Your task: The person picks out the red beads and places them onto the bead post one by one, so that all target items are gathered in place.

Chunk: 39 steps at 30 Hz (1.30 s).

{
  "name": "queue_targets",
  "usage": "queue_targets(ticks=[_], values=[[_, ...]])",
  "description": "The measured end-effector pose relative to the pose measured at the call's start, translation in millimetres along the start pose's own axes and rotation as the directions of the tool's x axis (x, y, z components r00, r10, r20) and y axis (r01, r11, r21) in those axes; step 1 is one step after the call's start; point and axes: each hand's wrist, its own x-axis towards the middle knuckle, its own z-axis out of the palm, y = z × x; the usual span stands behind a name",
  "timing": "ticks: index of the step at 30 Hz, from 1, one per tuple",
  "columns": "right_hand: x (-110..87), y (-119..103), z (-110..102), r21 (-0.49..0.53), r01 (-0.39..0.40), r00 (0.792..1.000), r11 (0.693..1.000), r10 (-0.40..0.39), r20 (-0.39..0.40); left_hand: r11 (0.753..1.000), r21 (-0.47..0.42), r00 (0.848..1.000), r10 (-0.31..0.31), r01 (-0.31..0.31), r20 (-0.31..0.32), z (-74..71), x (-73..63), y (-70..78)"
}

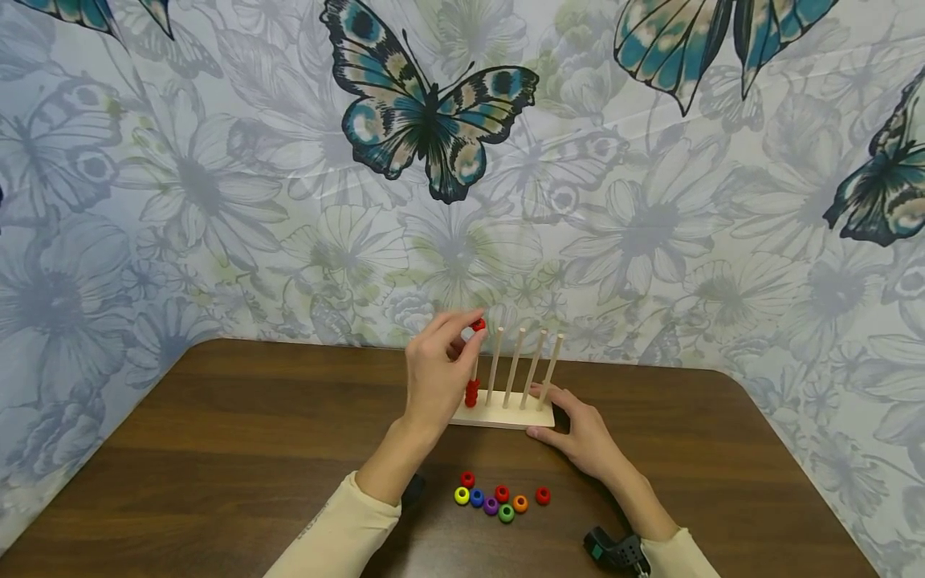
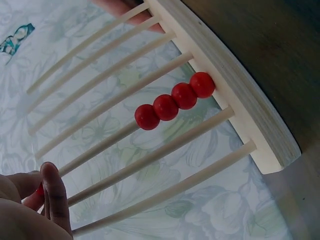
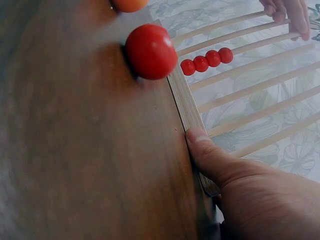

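Note:
Between thumb and fingertips my left hand [image 1: 437, 373] pinches a red bead [image 1: 478, 324] at the top of a wooden peg. Lower on that peg, several red beads [image 2: 166, 107] are stacked down to the light wooden base [image 1: 499, 418]. The other pegs [image 2: 115, 105] are bare. At the base's right end is my right hand [image 1: 587, 433], gripping it with the thumb [image 3: 205, 145] on the front edge and fingers behind. In the left wrist view the pinched bead is mostly hidden by the fingers.
Loose beads lie on the brown table [image 1: 289, 449] in front of the base: yellow [image 1: 462, 496], blue [image 1: 477, 498], purple [image 1: 491, 506], green [image 1: 506, 513], orange [image 1: 520, 504] and a few red [image 1: 543, 496]. A butterfly-print cloth [image 1: 650, 241] hangs behind the table. A black strap device [image 1: 614, 551] is at the right wrist.

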Motion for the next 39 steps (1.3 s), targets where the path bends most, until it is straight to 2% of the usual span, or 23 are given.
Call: queue_targets(ticks=[10, 14, 17, 21, 25, 33, 36, 39], values=[[-0.5, 3.3, 1.2, 0.007, -0.015, 1.0, 1.0, 0.015, 0.001, 1.0, 0.016, 0.999, 0.003, -0.004, 0.037, 0.1, -3.3, 0.4], [-0.8, 4.4, 1.4, 0.005, -0.001, 1.0, 1.0, 0.001, -0.006, 1.0, -0.002, 0.999, 0.031, -0.031, 0.037, 2.1, -5.6, 1.6], [-0.8, 5.3, 1.5, 0.006, 0.008, 1.0, 1.0, -0.008, -0.007, 0.997, -0.03, 0.996, 0.077, -0.075, 0.056, 3.2, -7.1, 2.7], [-0.7, 6.2, 1.5, 0.011, 0.013, 1.0, 1.0, -0.012, -0.005, 0.987, -0.091, 0.984, 0.144, -0.134, 0.104, 5.2, -8.7, 4.9], [-0.8, 6.8, 1.2, 0.01, 0.013, 1.0, 1.0, -0.013, 0.001, 0.976, -0.141, 0.974, 0.186, -0.167, 0.132, 8.5, -11.7, 6.8], [-0.4, 8.0, -0.2, 0.021, 0.013, 1.0, 1.0, -0.013, -0.003, 0.963, -0.151, 0.958, 0.244, -0.222, 0.147, 17.2, -16.5, 10.7], [0.1, 8.9, -0.5, 0.02, 0.019, 1.0, 1.0, -0.019, 0.0, 0.96, -0.157, 0.948, 0.26, -0.233, 0.185, 20.4, -20.1, 12.2], [0.3, 9.7, -0.6, 0.007, 0.018, 1.0, 1.0, -0.018, -0.005, 0.957, -0.158, 0.93, 0.278, -0.245, 0.242, 23.6, -23.9, 13.4]])
